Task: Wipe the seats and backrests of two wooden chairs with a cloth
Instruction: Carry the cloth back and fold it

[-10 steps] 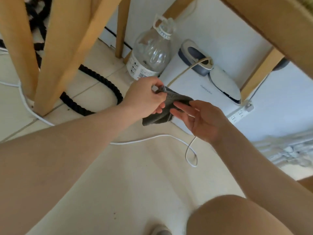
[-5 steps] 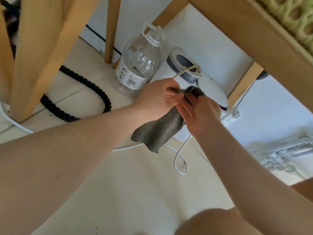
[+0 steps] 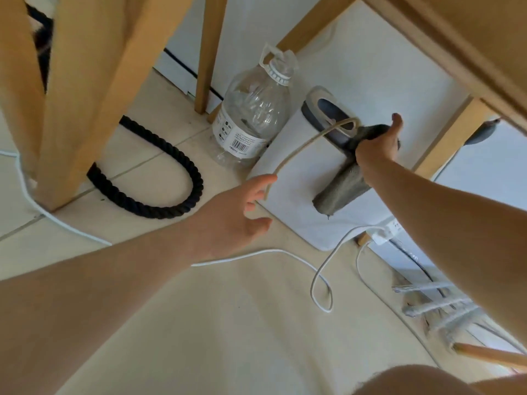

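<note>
A: Where is the cloth [image 3: 340, 188]?
B: The right hand [image 3: 376, 146] grips it, and its length hangs toward near left. The chair rail [image 3: 445, 44] lies just to the far right. The left hand [image 3: 236, 220] is spread, empty and farther away.

Water btl [image 3: 253, 115], black rope [image 3: 196, 181], poss. appliance [image 3: 299, 178]

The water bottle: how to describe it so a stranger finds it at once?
By the white wall, look between the wooden leg and the white appliance. The water bottle stands there: the only clear thing, with a white cap and barcode label.
</note>
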Action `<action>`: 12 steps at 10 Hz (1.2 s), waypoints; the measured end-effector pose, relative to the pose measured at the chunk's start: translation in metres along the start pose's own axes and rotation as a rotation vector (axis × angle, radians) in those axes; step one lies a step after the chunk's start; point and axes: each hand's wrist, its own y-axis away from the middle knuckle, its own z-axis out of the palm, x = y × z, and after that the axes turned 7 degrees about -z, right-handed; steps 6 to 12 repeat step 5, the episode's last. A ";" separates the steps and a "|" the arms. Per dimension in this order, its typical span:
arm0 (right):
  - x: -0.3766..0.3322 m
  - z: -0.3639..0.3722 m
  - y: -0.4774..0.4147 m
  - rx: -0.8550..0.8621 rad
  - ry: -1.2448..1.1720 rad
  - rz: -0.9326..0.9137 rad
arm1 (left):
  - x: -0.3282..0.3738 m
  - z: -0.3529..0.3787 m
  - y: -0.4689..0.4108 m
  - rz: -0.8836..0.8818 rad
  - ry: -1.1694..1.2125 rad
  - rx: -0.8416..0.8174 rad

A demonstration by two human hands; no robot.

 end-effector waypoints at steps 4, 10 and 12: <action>0.033 0.011 -0.003 0.035 0.621 -0.167 | -0.034 -0.019 0.023 -0.147 -0.208 0.024; 0.032 0.028 0.022 0.050 0.498 -0.490 | -0.029 -0.020 0.022 -0.183 -0.242 0.032; 0.032 0.028 0.022 0.050 0.498 -0.490 | -0.029 -0.020 0.022 -0.183 -0.242 0.032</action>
